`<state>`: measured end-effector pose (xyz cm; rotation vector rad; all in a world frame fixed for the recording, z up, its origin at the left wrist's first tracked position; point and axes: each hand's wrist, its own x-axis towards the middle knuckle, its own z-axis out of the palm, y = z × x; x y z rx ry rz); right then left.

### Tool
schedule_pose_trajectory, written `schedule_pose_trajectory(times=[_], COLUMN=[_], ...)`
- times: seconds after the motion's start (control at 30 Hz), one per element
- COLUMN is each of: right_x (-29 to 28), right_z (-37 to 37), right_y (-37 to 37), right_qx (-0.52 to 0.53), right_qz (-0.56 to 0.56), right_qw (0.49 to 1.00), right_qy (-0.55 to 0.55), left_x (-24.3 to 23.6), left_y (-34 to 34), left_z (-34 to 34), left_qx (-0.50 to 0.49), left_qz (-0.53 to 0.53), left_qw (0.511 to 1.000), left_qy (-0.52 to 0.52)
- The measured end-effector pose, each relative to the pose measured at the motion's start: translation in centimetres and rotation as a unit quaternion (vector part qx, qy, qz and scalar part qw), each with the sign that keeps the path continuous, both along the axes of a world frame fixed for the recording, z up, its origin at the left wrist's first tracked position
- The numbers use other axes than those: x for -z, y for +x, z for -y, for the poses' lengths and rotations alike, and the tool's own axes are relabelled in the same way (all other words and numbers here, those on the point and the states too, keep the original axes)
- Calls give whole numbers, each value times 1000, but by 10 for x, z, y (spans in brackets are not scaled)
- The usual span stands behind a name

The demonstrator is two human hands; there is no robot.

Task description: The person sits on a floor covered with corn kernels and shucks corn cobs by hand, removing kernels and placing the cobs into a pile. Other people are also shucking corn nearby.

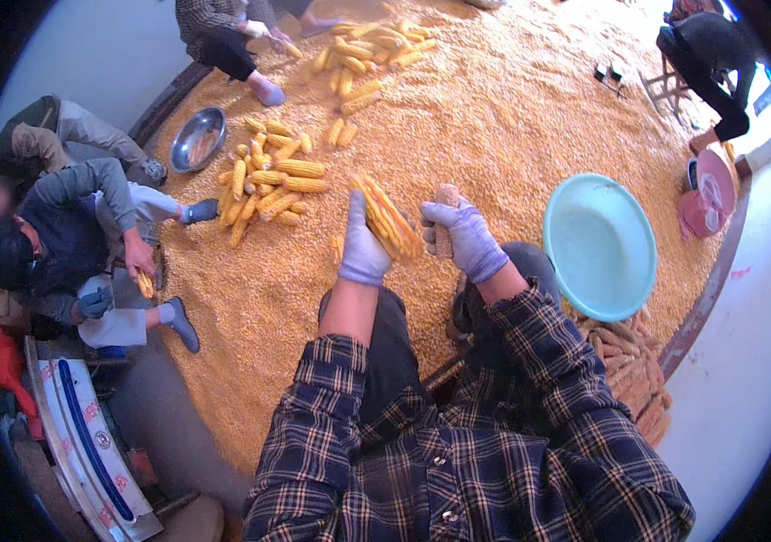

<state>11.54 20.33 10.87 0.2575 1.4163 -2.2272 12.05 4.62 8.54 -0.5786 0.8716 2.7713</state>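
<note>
My left hand [364, 246], in a pale glove, is closed around a yellow ear of corn [387, 219] with its kernels standing in rows. Just to the right, my right hand [471, 237], gloved the same way, grips a bare brownish corn cob [445, 193] upright in its fist. A small gap separates cob and ear. Both hands are above a broad bed of loose corn kernels [494, 117], in front of my knees. A heap of whole ears [263, 185] lies on the kernels beyond my left hand.
A light-green plastic basin [598, 248] stands right of my knee, beside a pile of bare cobs [629, 375]. A metal bowl [197, 140] and another heap of ears [363, 54] are farther off. People sit at the left [69, 239] and far left; another bends at far right.
</note>
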Motion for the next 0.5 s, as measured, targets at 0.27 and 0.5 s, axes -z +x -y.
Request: schedule_pose_trajectory(times=[0.27,0.5], right_x=[20,54], right_z=[37,65], right_y=[29,21], right_qx=[153,132], right_qz=[-120,-113], right_qw=[980,964], right_qy=[41,204], left_x=[34,48], left_y=[-21,-19], left_z=[13,7], left_qx=[-90,-163], left_qz=[60,62], left_qw=[992,984], left_qy=[70,-29])
